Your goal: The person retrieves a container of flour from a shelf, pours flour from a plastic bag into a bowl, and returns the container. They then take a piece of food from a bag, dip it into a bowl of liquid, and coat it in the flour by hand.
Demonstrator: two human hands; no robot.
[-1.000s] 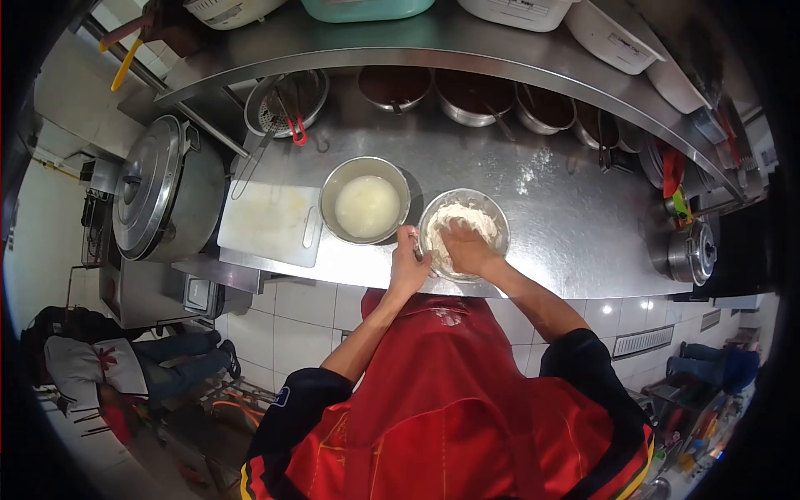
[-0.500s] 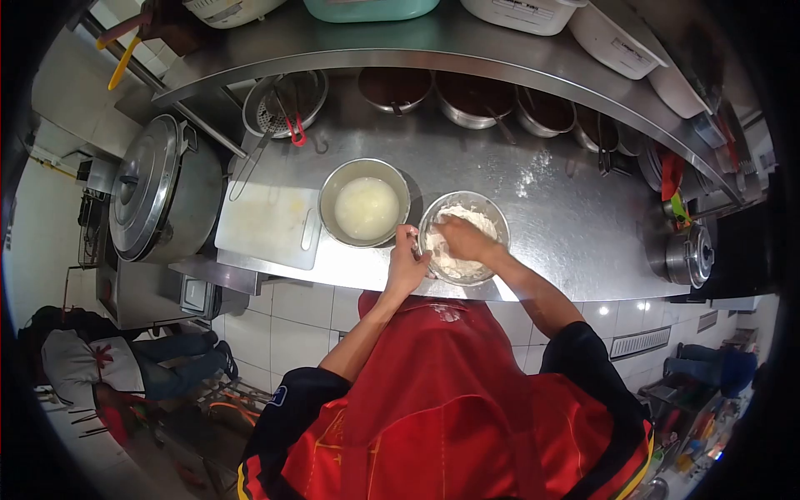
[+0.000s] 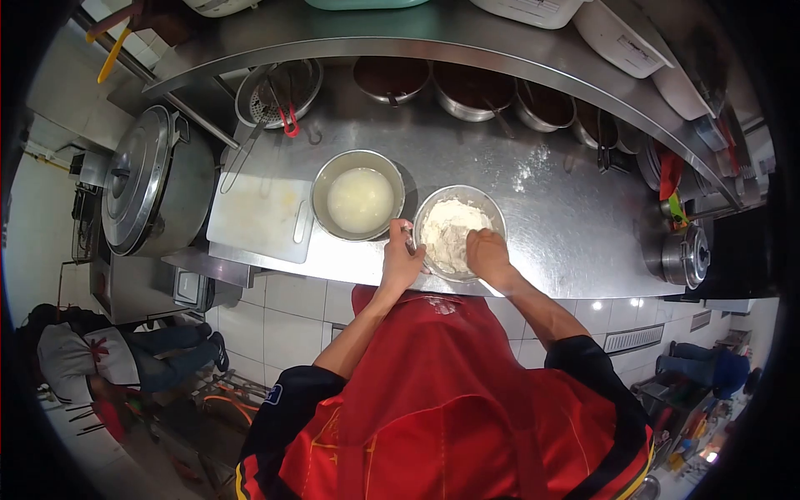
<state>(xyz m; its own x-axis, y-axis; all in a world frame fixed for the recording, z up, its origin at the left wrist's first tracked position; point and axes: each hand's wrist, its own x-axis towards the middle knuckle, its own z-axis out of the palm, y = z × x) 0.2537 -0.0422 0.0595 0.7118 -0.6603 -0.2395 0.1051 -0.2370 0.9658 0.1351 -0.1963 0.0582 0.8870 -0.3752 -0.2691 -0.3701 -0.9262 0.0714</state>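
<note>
A metal bowl (image 3: 502,218) of white flour (image 3: 450,218) stands near the counter's front edge. My left hand (image 3: 402,260) grips its left side, thumb near the rim and fingers around the outside. Inside the bowl's right part is my right hand (image 3: 488,255), its fingers curled down into the flour; what they hold, if anything, is hidden. A flour-coated lump (image 3: 454,240) shows beside those fingers. Just left of this bowl, a larger metal pot (image 3: 318,193) contains a pale, cloudy liquid (image 3: 360,201).
A white cutting board (image 3: 254,218) lies left of the pot, near a big lidded pot (image 3: 146,179). Several sauce bowls (image 3: 467,108) line the back beneath a steel shelf (image 3: 400,46). Flour dust (image 3: 532,167) marks the steel counter (image 3: 575,225). Other people stand far left and far right.
My right hand has moved from the left-middle of the flour to the bowl's right side, and its fingers have curled. My left hand stays at the bowl. The view has shifted slightly.
</note>
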